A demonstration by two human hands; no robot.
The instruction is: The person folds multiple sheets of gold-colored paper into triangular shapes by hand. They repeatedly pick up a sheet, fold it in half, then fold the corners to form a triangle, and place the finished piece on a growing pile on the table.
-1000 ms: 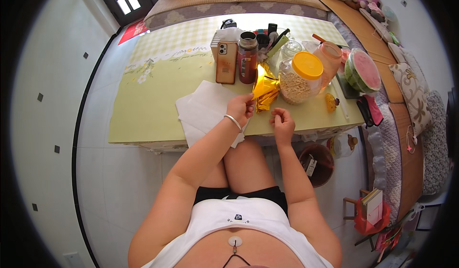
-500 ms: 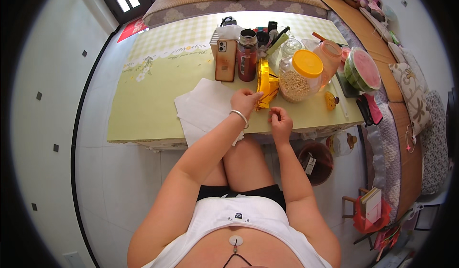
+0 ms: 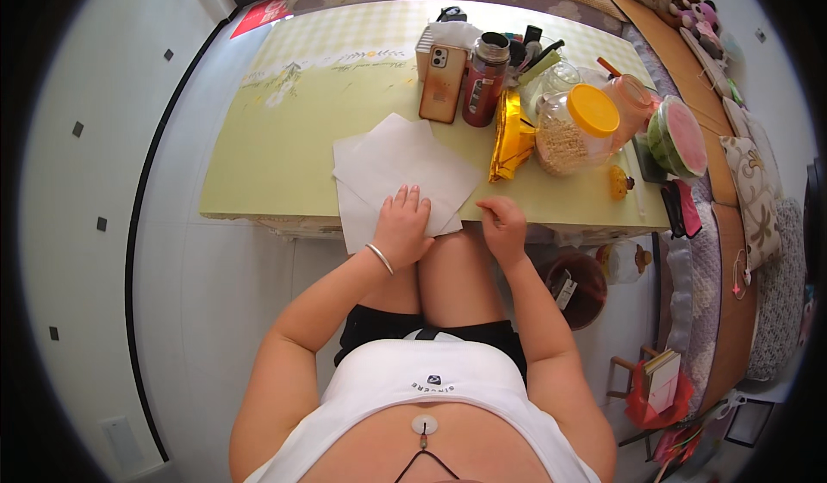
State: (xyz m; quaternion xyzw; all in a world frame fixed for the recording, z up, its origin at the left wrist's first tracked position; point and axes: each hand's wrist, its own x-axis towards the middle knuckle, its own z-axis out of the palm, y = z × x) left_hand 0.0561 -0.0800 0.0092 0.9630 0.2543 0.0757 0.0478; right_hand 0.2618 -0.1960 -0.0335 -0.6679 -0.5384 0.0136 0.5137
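Observation:
My left hand [image 3: 403, 225] lies flat with fingers stretched out on some white paper sheets [image 3: 405, 151]. The sheets overlap at angles, and their lower part hangs past the table's near edge. To the right of the paper, my right hand [image 3: 502, 225] is held over the near edge with its fingers curled into a pinch. Whatever its fingertips hold, if anything, is too small to make out. Beyond that hand, a folded gold foil packet [image 3: 512, 139] stands on the table, apart from both hands.
Behind the paper stand a phone [image 3: 444, 87] and a red flask [image 3: 485, 83]. Right of the foil are a yellow-lidded jar [image 3: 564, 143], a pink jar [image 3: 633, 95] and a cut watermelon [image 3: 676, 137]. A bin [image 3: 575, 289] stands on the floor below the table's right part.
My left hand has let go of the gold foil packet and moved left and nearer, onto the paper. My right hand stays pinched near the table edge. The view has shifted slightly.

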